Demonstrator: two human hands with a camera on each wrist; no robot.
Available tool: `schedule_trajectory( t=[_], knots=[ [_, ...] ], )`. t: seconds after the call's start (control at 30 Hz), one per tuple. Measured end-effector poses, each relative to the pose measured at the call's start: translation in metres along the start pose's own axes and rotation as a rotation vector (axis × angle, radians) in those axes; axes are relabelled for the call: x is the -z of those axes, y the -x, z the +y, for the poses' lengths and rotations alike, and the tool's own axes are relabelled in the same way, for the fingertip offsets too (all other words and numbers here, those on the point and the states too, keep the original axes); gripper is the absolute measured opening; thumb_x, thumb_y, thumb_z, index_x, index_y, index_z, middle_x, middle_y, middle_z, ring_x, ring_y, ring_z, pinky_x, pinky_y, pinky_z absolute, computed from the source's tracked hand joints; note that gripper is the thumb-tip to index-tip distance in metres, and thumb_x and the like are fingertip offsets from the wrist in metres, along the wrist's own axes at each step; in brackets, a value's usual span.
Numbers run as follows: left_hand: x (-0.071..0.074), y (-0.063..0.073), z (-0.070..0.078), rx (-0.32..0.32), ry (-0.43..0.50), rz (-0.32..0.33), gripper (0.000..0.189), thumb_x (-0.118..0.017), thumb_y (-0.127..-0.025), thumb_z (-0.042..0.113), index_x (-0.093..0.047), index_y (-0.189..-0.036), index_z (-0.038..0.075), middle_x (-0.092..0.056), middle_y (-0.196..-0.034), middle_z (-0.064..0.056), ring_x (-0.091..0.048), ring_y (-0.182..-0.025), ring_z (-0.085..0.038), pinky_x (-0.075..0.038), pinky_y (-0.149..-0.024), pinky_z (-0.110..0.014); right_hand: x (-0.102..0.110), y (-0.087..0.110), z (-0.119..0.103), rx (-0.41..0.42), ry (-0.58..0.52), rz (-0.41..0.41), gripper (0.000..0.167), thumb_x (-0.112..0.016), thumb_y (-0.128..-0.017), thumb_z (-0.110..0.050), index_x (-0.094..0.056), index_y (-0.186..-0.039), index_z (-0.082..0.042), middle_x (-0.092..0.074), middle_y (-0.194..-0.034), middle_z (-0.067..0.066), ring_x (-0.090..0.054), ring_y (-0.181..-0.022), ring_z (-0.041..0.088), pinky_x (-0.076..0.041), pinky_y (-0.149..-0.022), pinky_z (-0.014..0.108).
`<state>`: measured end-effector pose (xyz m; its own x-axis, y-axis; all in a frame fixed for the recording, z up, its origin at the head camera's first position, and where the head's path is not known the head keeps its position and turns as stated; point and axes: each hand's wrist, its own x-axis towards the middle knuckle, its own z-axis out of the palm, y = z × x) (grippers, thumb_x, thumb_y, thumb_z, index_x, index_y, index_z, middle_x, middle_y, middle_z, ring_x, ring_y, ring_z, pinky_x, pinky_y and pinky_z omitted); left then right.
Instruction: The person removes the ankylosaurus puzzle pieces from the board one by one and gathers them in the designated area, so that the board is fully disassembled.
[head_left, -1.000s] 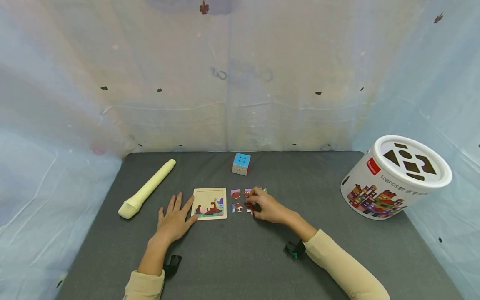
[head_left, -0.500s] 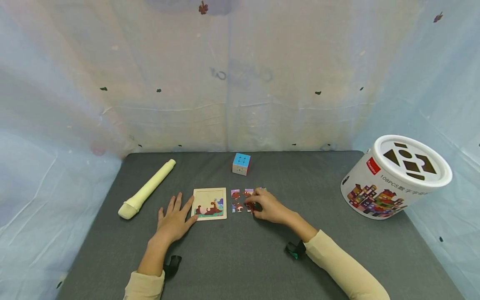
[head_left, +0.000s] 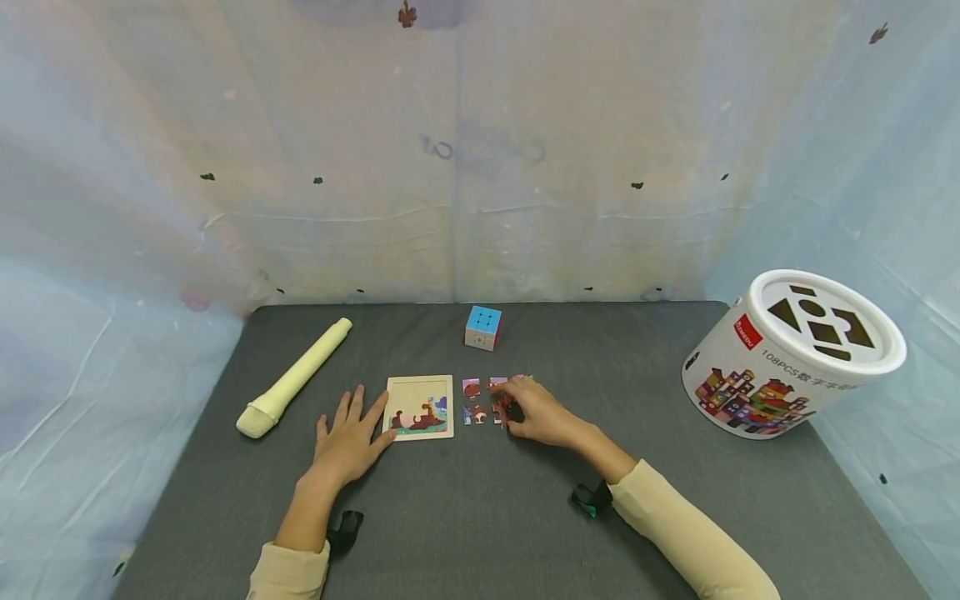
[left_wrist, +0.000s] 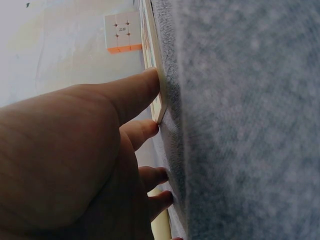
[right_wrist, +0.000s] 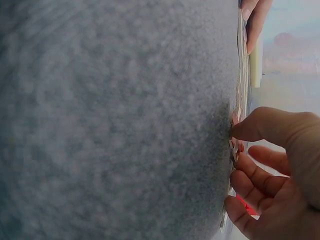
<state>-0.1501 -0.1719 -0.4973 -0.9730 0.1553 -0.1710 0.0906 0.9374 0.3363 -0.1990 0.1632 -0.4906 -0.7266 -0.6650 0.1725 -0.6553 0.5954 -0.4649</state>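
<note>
A wooden jigsaw puzzle board (head_left: 419,407) lies at the middle of the table, with a partly filled picture along its lower part. My left hand (head_left: 347,450) rests beside it, fingers spread; thumb and index finger touch its left edge. In the left wrist view the thumb (left_wrist: 132,95) lies against the board's edge. Just right of the board are several loose puzzle pieces (head_left: 471,388). Over the right-hand ones, my right hand (head_left: 542,415) pinches a puzzle piece (right_wrist: 237,145) low at the table, between thumb and curled fingers. Some pieces are hidden under this hand.
A blue-topped puzzle cube (head_left: 482,327) stands behind the pieces. On the left lies a pale yellow stick-like object (head_left: 295,377). A large white tub (head_left: 787,358) with a slotted lid stands at the right edge. Plastic sheeting (head_left: 480,167) hangs behind the table.
The right hand's fingers have shifted slightly over the pieces, and more of one piece shows beneath them. My left hand and the board have stayed in place.
</note>
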Motion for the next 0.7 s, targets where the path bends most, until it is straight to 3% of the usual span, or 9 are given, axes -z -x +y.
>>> schedule_trajectory(
  t=[0.2,0.7],
  knots=[
    [-0.0006,0.0,0.0001,0.004,-0.002,-0.002,0.072,-0.058,-0.1,0.04,-0.027,-0.159,0.013,-0.01,-0.162,-0.028,-0.006,-0.148,-0.049,-0.005,-0.108,-0.076,-0.0005,0.0009,-0.0015,-0.042,-0.023,-0.015,0.038,-0.076,-0.081,-0.001,-0.067,-0.118,0.002,-0.06,-0.102,0.009,-0.051,-0.092,0.02,-0.046,-0.083,0.04],
    [-0.0006,-0.0001,-0.0001,-0.002,-0.001,0.004,0.071,-0.058,-0.1,0.041,-0.028,-0.159,0.013,-0.01,-0.162,-0.028,-0.006,-0.148,-0.049,-0.005,-0.108,-0.076,0.0014,0.0038,0.0001,-0.071,-0.082,-0.047,0.04,-0.072,-0.087,0.001,-0.065,-0.127,0.004,-0.061,-0.115,0.013,-0.048,-0.097,0.021,-0.043,-0.079,0.035]
  ],
)
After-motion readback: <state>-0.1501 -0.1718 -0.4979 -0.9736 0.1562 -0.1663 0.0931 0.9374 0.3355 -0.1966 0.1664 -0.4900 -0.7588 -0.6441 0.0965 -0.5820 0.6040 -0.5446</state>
